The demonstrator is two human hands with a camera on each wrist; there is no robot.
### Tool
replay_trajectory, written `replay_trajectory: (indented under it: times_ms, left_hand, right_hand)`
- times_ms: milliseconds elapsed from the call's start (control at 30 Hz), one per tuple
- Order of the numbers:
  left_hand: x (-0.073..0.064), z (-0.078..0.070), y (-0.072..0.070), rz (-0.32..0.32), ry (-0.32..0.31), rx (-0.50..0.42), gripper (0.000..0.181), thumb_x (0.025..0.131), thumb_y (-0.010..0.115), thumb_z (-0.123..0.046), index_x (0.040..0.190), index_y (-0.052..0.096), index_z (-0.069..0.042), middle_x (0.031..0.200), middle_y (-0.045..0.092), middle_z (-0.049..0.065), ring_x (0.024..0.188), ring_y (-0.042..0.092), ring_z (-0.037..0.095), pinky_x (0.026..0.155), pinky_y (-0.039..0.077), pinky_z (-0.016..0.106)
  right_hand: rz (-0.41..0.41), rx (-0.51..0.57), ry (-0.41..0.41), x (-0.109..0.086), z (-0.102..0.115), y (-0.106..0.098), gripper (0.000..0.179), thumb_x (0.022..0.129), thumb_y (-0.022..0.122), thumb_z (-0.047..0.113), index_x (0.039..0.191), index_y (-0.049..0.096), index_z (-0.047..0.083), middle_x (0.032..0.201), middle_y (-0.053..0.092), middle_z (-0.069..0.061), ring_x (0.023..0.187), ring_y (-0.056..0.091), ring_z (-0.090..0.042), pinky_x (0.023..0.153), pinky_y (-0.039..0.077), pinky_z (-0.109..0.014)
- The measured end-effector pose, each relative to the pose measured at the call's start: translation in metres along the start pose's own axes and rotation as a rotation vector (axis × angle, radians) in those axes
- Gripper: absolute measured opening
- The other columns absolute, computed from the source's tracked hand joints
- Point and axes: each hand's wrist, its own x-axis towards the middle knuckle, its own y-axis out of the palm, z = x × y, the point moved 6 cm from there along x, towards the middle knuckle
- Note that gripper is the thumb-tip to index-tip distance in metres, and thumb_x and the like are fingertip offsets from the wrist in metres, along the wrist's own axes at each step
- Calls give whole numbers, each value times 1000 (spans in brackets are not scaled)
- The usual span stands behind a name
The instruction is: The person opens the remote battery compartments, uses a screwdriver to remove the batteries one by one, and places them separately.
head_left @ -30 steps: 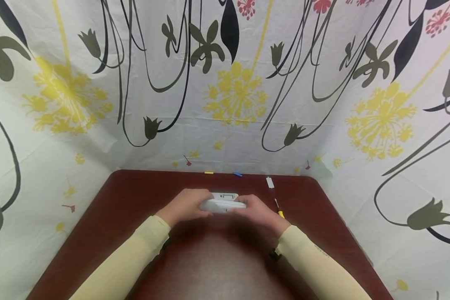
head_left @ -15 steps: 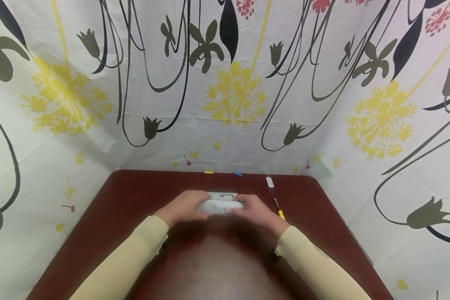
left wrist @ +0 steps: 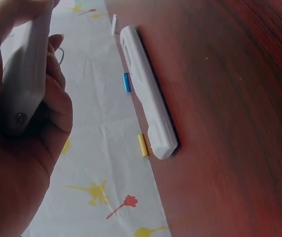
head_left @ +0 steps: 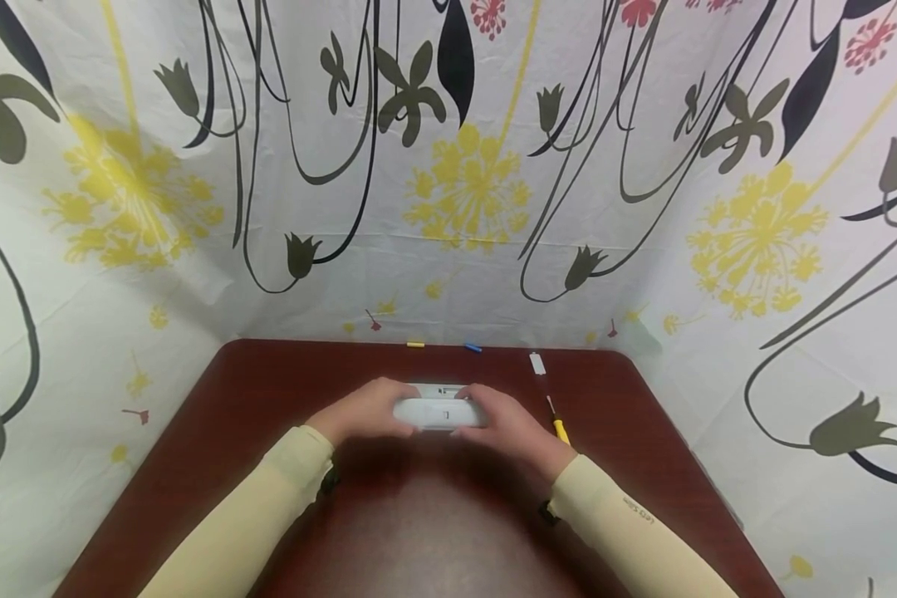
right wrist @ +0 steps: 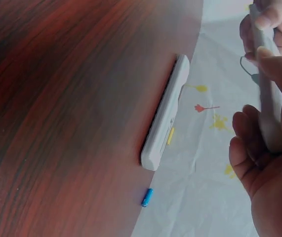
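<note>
Both hands hold a long white plastic casing [head_left: 439,414] level over the table, one at each end. My left hand [head_left: 370,409] grips its left end, thumb on one side and fingers curled round the other. At the opposite end my right hand [head_left: 504,423] grips it the same way. A small round hole or screw shows on the casing's end in the left wrist view. Just beyond lies a second long white casing [left wrist: 149,91] with a dark underside; the head view shows a battery slot in it, partly covered by the right fingers.
A yellow battery [head_left: 415,344] and a blue battery [head_left: 473,347] lie at the table's back edge. A small white cover [head_left: 537,364] and a yellow-handled screwdriver [head_left: 560,428] lie on the right. Patterned curtain [head_left: 463,282] encloses the table [head_left: 433,531].
The held casing has turned slightly so its broad face shows more toward the head camera. Both hands have shifted a little, still gripping it.
</note>
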Motion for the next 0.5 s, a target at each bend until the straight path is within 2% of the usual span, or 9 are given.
replay_trajectory:
  times_ms: [133,500]
  left_hand:
    - [-2,0,-2,14,-23,-61,42,88,90,-48,122,79,-25,107,75,-15,94,68,13,87,57,39]
    - [-3,5,-2,10,-24,-78,45,89,90,-52,124,79,-27,109,74,-16,97,67,12,90,57,40]
  right_hand:
    - [-10,-38,-35,-1,4,-1,60,91,92,49,138,63,27,127,65,14,106,62,-10,92,58,-35]
    - [-11,-31,-44,0,2,0,57,92,91,48,138,66,28,127,66,14,107,61,-9,92,57,-35]
